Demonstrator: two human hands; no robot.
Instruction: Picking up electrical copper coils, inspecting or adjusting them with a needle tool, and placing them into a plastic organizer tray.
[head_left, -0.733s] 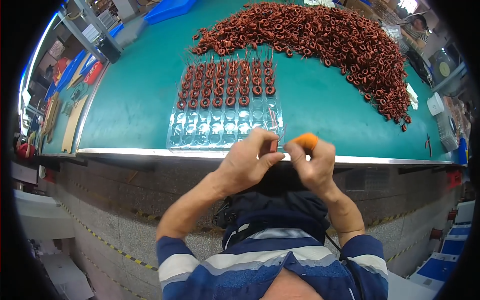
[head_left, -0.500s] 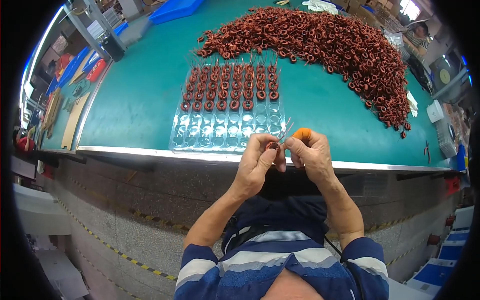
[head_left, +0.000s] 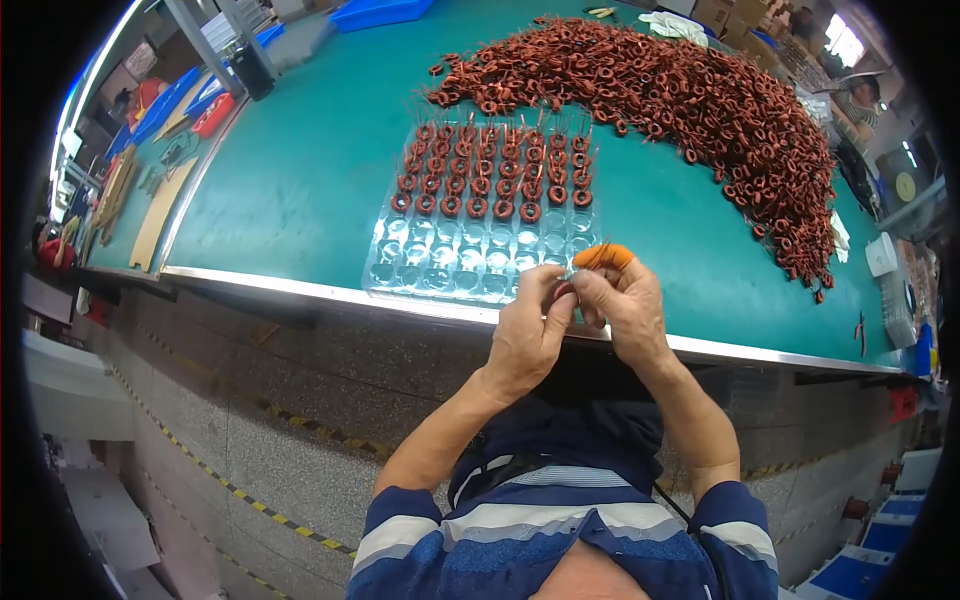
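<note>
Close together at the front edge of the table, both my hands work on one copper-wound toroid coil (head_left: 562,291). My left hand (head_left: 530,325) pinches its ring between thumb and fingers. With thumb and forefinger, my right hand (head_left: 625,308) grips the coil's wire leads, which stick up past an orange finger cover (head_left: 604,257). Just beyond my left hand lies a clear plastic tray (head_left: 385,268) with round pockets. Its far rows hold several upright coils, leads pointing up; the near pockets hold none.
A big heap of loose coils (head_left: 690,110) curves across the far and right side of the green table (head_left: 290,190). Pliers (head_left: 860,333) lie at the right edge, near a white cup (head_left: 881,255). At the far left stands a blue bin (head_left: 380,12). Another person (head_left: 858,103) sits beyond the heap.
The view has shifted, so the table and tray appear farther right. In my hands the coil has turned, and its leads now lie against the orange finger cover.
</note>
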